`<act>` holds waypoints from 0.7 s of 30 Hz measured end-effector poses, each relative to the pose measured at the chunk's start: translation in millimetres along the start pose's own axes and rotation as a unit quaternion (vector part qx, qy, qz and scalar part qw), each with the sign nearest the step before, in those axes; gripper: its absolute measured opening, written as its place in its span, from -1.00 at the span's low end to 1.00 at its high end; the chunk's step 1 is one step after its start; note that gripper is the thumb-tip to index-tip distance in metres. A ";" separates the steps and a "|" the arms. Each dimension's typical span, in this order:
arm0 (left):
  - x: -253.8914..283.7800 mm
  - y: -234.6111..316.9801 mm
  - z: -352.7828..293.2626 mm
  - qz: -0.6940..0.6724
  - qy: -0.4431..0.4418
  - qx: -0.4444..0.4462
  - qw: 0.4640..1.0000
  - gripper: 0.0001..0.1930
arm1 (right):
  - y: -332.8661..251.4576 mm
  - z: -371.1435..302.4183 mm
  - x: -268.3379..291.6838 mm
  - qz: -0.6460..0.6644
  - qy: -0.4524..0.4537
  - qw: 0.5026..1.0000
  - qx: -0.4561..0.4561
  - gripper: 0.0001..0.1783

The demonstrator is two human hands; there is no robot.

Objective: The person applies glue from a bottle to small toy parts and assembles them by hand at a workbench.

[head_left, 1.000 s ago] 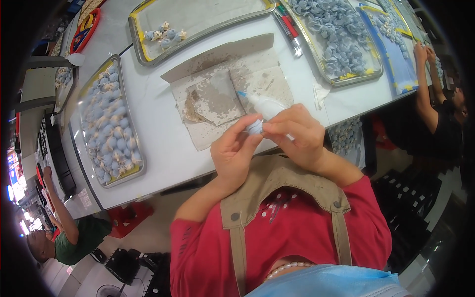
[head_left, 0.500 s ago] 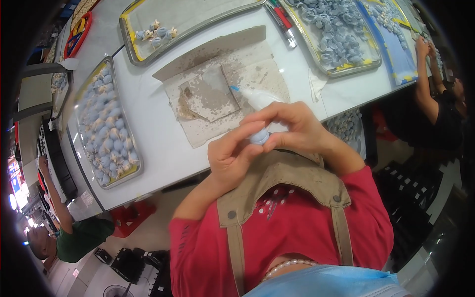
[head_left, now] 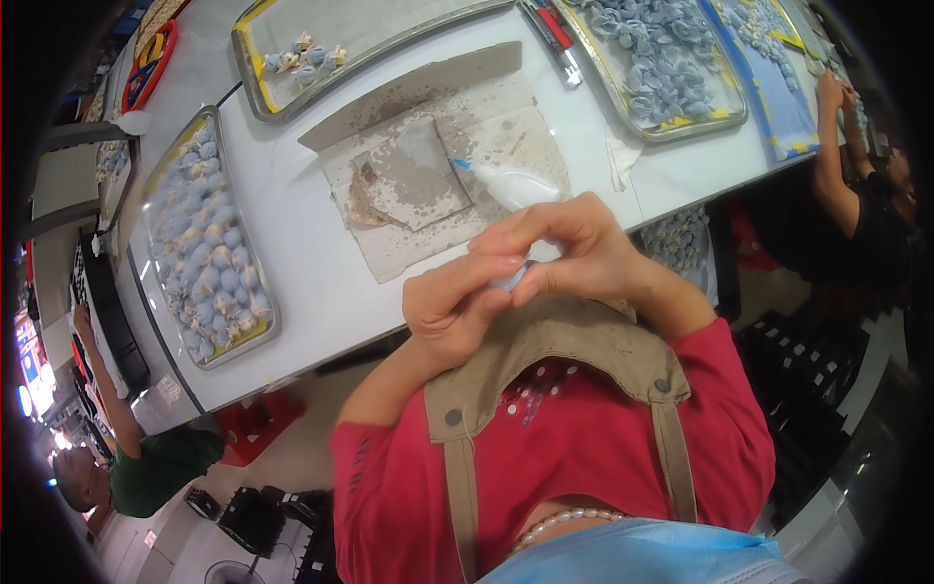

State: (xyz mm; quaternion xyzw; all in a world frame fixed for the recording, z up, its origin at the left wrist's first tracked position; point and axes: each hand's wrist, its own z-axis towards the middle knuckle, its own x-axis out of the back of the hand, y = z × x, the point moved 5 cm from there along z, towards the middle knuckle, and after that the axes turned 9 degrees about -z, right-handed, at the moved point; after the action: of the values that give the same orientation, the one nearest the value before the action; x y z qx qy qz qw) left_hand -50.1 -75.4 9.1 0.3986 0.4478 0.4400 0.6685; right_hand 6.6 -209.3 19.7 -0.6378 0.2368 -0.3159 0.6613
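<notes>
Close to my apron, both hands come together around a small light-blue rounded piece (head_left: 513,277). My left hand (head_left: 449,304) pinches it from one side, and my right hand (head_left: 582,251) closes on it from the other with thumb and curled fingers. Most of the piece is hidden behind my fingers. Just beyond my right hand lies a white squeeze bottle (head_left: 520,186) with a blue tip. It rests on a stained, folded cardboard sheet (head_left: 520,117), where a square, glue-spotted board (head_left: 428,146) also lies.
At left stands a metal tray (head_left: 275,326) full of blue-and-cream pieces. A far tray (head_left: 245,73) holds several such pieces. Blue petal-like parts fill the right-hand tray (head_left: 744,112), near some pens (head_left: 556,37). Co-workers sit at left (head_left: 161,472) and right (head_left: 837,195).
My fingers have closed further over the light-blue piece, so less of it shows. My hands have shifted slightly, and more of the squeeze bottle is visible.
</notes>
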 end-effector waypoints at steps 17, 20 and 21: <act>178.2 70.5 43.5 0.607 0.271 0.045 0.746 -0.71 | 3.0 2.0 27.5 -0.315 0.227 0.919 0.068 -0.67; 245.8 94.0 58.6 0.753 0.300 0.054 0.584 -0.73 | 6.9 -2.2 29.9 -0.392 0.239 0.886 0.063 -0.64; 255.4 92.3 70.3 0.785 0.248 0.039 0.566 -0.74 | 8.8 -4.0 28.7 -0.395 0.240 0.884 0.062 -0.64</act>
State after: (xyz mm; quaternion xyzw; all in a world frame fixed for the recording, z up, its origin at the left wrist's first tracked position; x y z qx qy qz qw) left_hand 49.4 183.6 51.2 0.4942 0.1232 0.8554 -0.0938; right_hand 24.6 -232.9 13.3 -0.5406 0.0968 -0.7087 0.4429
